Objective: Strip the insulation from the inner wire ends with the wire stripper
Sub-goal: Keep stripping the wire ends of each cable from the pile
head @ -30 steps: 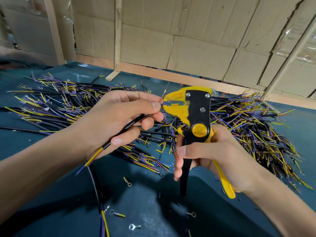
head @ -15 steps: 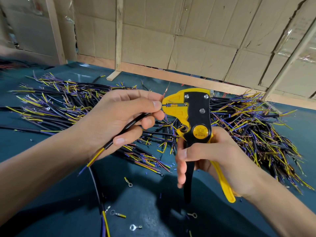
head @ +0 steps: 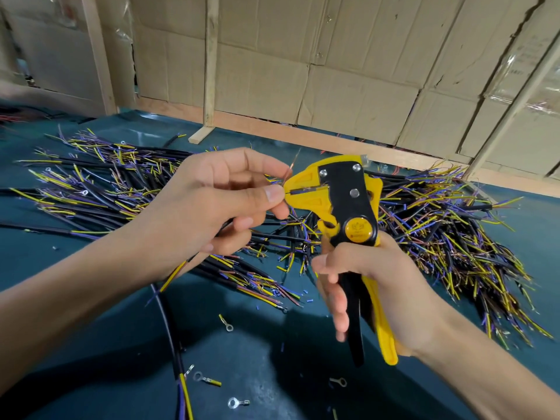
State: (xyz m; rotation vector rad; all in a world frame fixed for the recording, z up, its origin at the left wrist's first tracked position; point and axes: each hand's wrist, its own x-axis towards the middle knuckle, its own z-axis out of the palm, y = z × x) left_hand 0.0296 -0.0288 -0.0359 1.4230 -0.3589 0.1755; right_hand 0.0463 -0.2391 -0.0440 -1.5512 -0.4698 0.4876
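My left hand [head: 212, 204] pinches a black cable between thumb and fingers, and the cable's yellow and purple tail [head: 171, 275] sticks out below the palm. One thin inner wire end lies in the jaws of the yellow and black wire stripper [head: 348, 207]. A bare copper strand [head: 294, 162] points up beside the jaws. My right hand [head: 372, 286] grips the stripper's black and yellow handles, with the tool held upright above the table.
A big heap of black cables with yellow and purple inner wires [head: 439, 231] spreads over the dark green table [head: 121, 344] behind both hands. Ring terminals [head: 238, 403] and bits of cut insulation lie near the front. Cardboard panels and wooden battens [head: 209, 65] wall the far edge.
Both hands have shifted slightly with the camera. The wire end stays in the stripper's jaws and my left thumb sits closer to them.
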